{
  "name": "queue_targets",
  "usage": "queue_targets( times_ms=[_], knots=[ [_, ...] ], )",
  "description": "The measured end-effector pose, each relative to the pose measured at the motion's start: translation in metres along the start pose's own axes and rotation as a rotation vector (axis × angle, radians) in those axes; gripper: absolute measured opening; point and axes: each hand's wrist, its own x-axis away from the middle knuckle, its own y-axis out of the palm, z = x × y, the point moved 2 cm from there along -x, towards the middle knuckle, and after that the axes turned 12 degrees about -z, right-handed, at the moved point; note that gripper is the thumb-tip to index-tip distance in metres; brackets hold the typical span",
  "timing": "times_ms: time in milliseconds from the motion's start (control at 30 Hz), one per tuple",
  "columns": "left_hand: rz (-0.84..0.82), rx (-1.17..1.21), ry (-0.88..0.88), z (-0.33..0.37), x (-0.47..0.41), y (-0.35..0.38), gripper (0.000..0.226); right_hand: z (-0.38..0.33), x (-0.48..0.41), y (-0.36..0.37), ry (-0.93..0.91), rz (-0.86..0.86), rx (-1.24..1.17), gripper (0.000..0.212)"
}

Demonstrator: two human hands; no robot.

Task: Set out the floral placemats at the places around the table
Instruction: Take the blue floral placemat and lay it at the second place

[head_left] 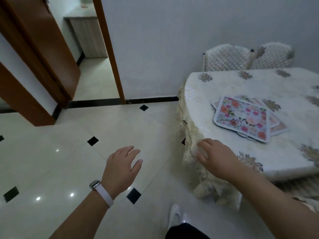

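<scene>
Your right hand (215, 157) was nearer, fingers loose and apart, holding nothing, at the edge of the round table with the cream lace cloth (215, 87). The pile of flowery rectangle placemats (241, 118) lay at one o'clock from it (long sides running ten to four). Your left hand (122, 164) hung open, well apart.

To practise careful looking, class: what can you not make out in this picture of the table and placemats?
Head view: number of placemats; the top one covers the rest.
Head view: the table on its right side; cut off by the picture edge.
Head view: seats of the chairs; hidden behind the table.
</scene>
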Motion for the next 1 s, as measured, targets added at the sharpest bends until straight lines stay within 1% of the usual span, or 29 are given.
queue_targets(
  times_ms=[200,333,433,500,700,833,1000],
  knots=[
    [-0.064,-0.006,0.079,-0.003,-0.078,0.004,0.046,0.023,-0.064,0.009,0.065,-0.060,-0.017,0.043],
    [-0.094,-0.035,0.063,-0.017,-0.138,0.002,0.044,0.036,-0.131,0.005,0.049,-0.055,-0.007,0.039],
    [-0.150,-0.052,0.052,-0.021,-0.188,0.000,0.045,0.052,-0.175,-0.007,0.053,-0.072,-0.056,0.043],
    [-0.158,-0.071,0.073,-0.016,-0.221,-0.004,0.044,0.067,-0.197,-0.017,0.064,-0.063,-0.088,0.042],
    [-0.154,-0.106,0.190,0.020,-0.325,-0.017,0.045,0.120,-0.244,-0.053,0.154,-0.006,-0.137,0.044],
    [-0.163,-0.095,0.309,0.047,-0.384,-0.016,0.044,0.151,-0.259,-0.065,0.258,0.012,-0.186,0.045],
    [-0.214,-0.045,0.472,0.069,-0.465,0.007,0.041,0.184,-0.273,-0.062,0.420,0.018,-0.245,0.045]
  ],
)
